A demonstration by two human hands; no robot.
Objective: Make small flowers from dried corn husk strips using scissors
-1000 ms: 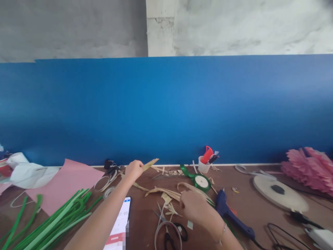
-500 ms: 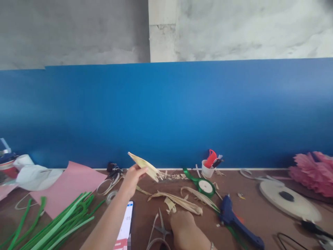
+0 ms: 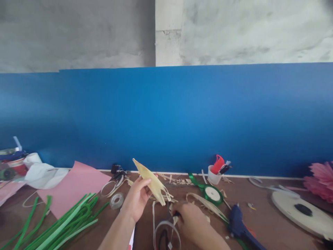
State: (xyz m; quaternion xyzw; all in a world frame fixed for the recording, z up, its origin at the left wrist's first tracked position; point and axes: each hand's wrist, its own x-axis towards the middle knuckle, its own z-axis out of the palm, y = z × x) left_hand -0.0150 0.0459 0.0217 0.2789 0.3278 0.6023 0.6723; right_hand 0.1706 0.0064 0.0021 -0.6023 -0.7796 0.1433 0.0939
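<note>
A pale yellow-green husk piece (image 3: pixel 151 180) with a frayed lower end is pinched in my left hand (image 3: pixel 138 197), its pointed tip up and to the left. Lower and to the right, my right hand (image 3: pixel 191 218) is closed on scissors (image 3: pixel 169 219), whose blades point up toward the frayed end; the blades are partly hidden and blurred. A ring-like pale loop (image 3: pixel 166 225) lies around the scissor handles. Dry husk strips (image 3: pixel 208 206) lie just beyond my right hand.
Green stems (image 3: pixel 70 222) and pink paper (image 3: pixel 78 184) lie left, near a tape roll (image 3: pixel 116 200). A green ribbon spool (image 3: pixel 212 194), a white cup (image 3: pixel 213 176) and a blue glue gun (image 3: pixel 240 225) are right. A phone (image 3: pixel 132 239) is partly under my left arm.
My right hand has taken hold of the scissors that lay on the table and lifted them toward the husk. My left hand has moved slightly right and down with the husk. The view has shifted left.
</note>
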